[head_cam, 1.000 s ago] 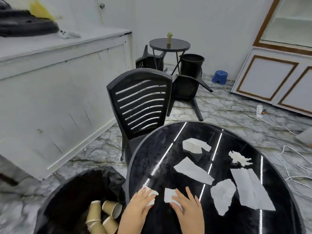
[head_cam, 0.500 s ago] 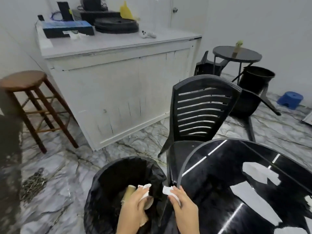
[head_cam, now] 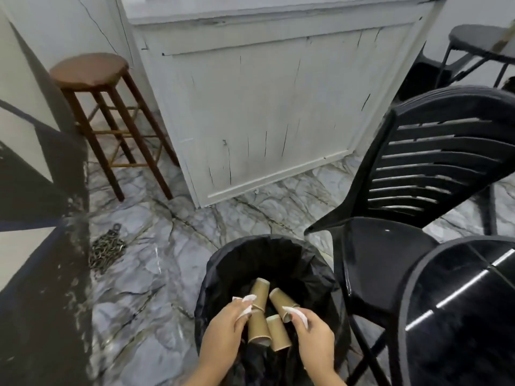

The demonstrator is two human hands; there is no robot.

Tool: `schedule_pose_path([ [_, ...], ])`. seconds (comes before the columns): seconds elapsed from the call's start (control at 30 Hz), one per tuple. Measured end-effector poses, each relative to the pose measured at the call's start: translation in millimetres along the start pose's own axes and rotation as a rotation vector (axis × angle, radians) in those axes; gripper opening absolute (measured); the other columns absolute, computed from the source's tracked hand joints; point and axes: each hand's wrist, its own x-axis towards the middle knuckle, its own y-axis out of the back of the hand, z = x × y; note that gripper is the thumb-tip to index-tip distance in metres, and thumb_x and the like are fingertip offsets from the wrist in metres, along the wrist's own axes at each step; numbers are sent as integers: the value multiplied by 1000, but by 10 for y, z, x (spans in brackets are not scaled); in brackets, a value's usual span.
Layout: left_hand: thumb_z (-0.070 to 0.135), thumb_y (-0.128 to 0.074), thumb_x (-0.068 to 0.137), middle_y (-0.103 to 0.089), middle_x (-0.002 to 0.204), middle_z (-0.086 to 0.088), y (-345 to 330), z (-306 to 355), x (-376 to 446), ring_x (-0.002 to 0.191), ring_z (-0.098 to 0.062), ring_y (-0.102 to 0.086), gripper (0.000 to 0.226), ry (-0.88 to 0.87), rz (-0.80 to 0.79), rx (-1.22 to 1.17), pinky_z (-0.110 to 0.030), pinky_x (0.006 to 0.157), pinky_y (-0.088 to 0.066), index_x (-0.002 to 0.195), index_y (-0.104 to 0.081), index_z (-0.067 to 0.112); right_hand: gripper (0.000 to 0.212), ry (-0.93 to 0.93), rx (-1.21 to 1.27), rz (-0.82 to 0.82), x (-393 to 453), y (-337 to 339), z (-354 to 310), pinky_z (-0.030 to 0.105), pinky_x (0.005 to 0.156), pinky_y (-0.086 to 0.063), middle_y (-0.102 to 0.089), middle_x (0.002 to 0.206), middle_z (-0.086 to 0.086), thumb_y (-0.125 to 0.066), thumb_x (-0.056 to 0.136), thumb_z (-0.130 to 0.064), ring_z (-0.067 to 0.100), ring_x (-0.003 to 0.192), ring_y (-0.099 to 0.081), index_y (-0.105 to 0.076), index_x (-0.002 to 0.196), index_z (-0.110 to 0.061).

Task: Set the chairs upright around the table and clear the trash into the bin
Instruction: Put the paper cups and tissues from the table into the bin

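Note:
Both hands hover over the black lined bin (head_cam: 303, 263) at the bottom centre. My left hand (head_cam: 223, 332) pinches a crumpled white paper scrap (head_cam: 246, 303) above the bin's mouth. My right hand (head_cam: 315, 335) holds another white paper scrap (head_cam: 296, 313) over it. Several brown paper cups (head_cam: 260, 293) lie inside the bin. An upright black slatted chair (head_cam: 418, 174) stands right of the bin, tucked against the round black table (head_cam: 459, 302) at the lower right.
A white cabinet (head_cam: 264, 107) fills the background. A wooden stool (head_cam: 92, 71) stands at the left beside it, and a metal chain (head_cam: 107, 252) lies on the marble floor. A small dark round table (head_cam: 479, 37) shows at the top right.
The view swung left and down from the table to the bin. Both hands carried their paper scraps off the table's edge and now hold them right above the cups inside the bin.

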Motion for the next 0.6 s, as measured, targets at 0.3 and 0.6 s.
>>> schedule_pose_path([
  [0.3, 11, -57, 88, -63, 112, 24, -562, -777, 404, 107, 13, -52, 43, 142, -120, 9, -15, 95, -41, 104, -58, 51, 17, -161, -158, 13, 790, -456, 925, 31, 78, -45, -71, 90, -1, -63, 82, -22, 21, 91, -62, -67, 76, -37],
  [0.6, 37, -55, 89, -17, 137, 28, -1005, -1529, 616, 133, 5, -9, 50, 201, -271, 284, -36, 114, -11, 131, -31, 50, 56, -215, -433, -126, 1247, -849, 1782, 43, 109, -25, -43, 131, -12, -66, 77, -46, 23, 140, -23, -45, 127, -31],
])
